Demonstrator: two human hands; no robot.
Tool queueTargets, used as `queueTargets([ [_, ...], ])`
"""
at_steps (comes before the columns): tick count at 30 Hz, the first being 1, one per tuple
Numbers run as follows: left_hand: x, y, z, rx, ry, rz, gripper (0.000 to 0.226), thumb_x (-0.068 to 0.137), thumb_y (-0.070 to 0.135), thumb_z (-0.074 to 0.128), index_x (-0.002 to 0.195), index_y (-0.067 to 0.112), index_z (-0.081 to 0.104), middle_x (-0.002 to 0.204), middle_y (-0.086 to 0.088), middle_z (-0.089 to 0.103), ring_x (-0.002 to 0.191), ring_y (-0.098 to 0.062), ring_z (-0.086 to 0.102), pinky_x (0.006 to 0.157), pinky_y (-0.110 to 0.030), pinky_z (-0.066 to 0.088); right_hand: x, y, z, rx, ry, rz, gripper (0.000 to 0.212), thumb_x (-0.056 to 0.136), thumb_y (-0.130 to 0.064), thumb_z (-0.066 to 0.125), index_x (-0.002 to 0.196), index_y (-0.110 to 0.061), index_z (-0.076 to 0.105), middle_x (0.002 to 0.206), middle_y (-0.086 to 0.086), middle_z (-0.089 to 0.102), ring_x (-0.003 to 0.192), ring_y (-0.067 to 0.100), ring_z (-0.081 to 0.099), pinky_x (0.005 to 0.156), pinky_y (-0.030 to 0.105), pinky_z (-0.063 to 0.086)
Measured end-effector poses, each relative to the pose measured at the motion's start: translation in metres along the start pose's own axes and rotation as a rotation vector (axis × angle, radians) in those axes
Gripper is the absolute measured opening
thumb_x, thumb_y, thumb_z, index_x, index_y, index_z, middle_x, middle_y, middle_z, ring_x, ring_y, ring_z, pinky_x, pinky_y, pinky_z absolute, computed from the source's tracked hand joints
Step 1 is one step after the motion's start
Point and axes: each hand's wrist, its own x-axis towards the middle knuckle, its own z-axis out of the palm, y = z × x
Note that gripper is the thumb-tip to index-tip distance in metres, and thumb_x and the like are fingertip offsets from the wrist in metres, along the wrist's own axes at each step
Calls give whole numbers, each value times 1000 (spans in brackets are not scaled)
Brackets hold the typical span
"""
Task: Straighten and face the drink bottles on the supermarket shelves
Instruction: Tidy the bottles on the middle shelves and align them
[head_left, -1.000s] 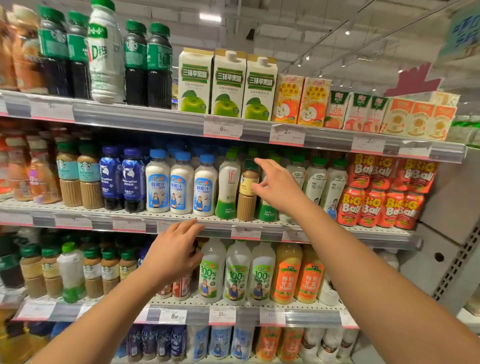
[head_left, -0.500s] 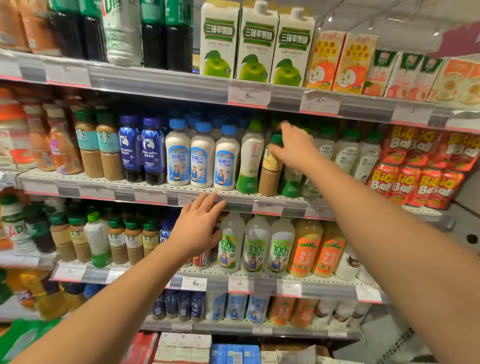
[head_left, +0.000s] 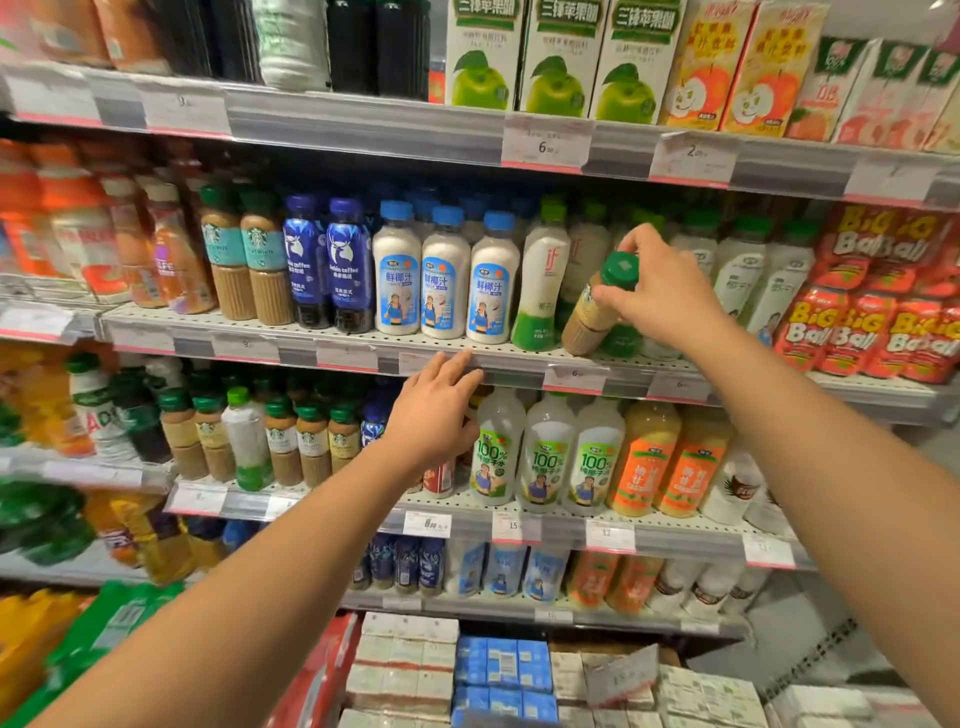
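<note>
A brown coffee bottle with a green cap (head_left: 597, 306) leans forward and to the right on the middle shelf (head_left: 363, 340), among white green-capped bottles. My right hand (head_left: 660, 291) grips it round the neck, just below the cap. To its left stands a tall white and green bottle (head_left: 540, 280), then three white blue-capped bottles (head_left: 444, 280) facing forward. My left hand (head_left: 436, 410) hovers with fingers extended at the front edge of that shelf, in front of the bottles below; it holds nothing.
Blue coffee bottles (head_left: 330, 265) and brown Starbucks bottles (head_left: 244, 260) stand further left. Red Big Ball pouches (head_left: 878, 301) fill the right end. Apple juice cartons (head_left: 553, 57) line the top shelf. Coconut water (head_left: 545, 457) and orange bottles (head_left: 670, 462) stand on the shelf below.
My right hand has closed round the neck of the brown coffee bottle and tipped it forward out of its row. The view has moved closer and lower; my left hand stays near the shelf edge.
</note>
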Motion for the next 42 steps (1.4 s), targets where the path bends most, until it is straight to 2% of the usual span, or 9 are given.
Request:
queueTargets([
  [4, -11, 10, -9, -26, 8, -75, 70, 91, 42, 60, 154, 26, 35, 166, -5, 24, 152, -29, 20, 119, -52, 30, -23, 4, -9, 53, 36, -42, 45, 88, -47, 74, 115, -25, 45, 107, 3, 62, 95, 29, 59, 73, 33, 39],
  [13, -81, 23, -17, 8, -62, -241, 62, 90, 42, 64, 147, 24, 47, 162, -6, 34, 146, -29, 35, 113, -46, 38, -79, 11, -11, 261, -28, -144, 44, 89, -47, 73, 116, -25, 47, 107, 0, 64, 95, 28, 58, 79, 39, 48],
  [15, -96, 21, -23, 28, -83, -278, 62, 90, 42, 64, 147, 25, 47, 160, -4, 37, 142, -29, 39, 110, -45, 42, -89, 10, -6, 296, -57, -153, 44, 89, -45, 73, 118, -23, 48, 105, -1, 63, 95, 26, 54, 76, 35, 41],
  [17, -110, 18, -30, 35, -92, -310, 60, 89, 41, 63, 145, 24, 49, 154, -2, 45, 136, -28, 46, 104, -46, 48, -99, 7, -1, 335, -69, -162, 43, 89, -43, 74, 117, -22, 48, 102, -3, 62, 91, 24, 54, 73, 32, 37],
  [20, -126, 13, -43, 41, -77, -340, 50, 89, 38, 61, 137, 24, 56, 140, 1, 58, 120, -25, 58, 88, -41, 55, -113, 3, 5, 372, -91, -179, 43, 89, -44, 74, 117, -23, 49, 103, -1, 65, 89, 26, 58, 74, 35, 44],
  [28, -148, -1, -58, 53, -75, -385, 50, 92, 39, 62, 139, 25, 55, 136, 2, 62, 115, -22, 61, 85, -36, 52, -123, -7, 18, 380, -133, -174, 40, 90, -43, 73, 114, -24, 48, 99, -2, 64, 85, 26, 61, 71, 35, 45],
  [34, -156, -42, -61, 59, -81, -399, 54, 92, 41, 64, 142, 27, 52, 140, 4, 60, 122, -22, 59, 92, -38, 54, -119, -37, 41, 397, -150, -167, 40, 90, -44, 73, 113, -25, 47, 100, -1, 65, 88, 28, 62, 77, 40, 52],
  [40, -145, -117, -44, 31, -83, -420, 54, 91, 39, 63, 143, 27, 51, 135, -1, 64, 110, -23, 63, 80, -36, 54, -118, -72, 77, 339, -152, -94, 39, 89, -46, 72, 112, -31, 44, 103, -2, 65, 96, 29, 58, 77, 39, 48],
  [42, -139, -150, -37, 11, -89, -435, 55, 91, 38, 63, 143, 25, 51, 135, -4, 62, 112, -26, 62, 82, -39, 53, -117, -85, 88, 337, -151, -56, 39, 89, -44, 73, 112, -30, 45, 99, -3, 65, 95, 29, 58, 77, 39, 47],
])
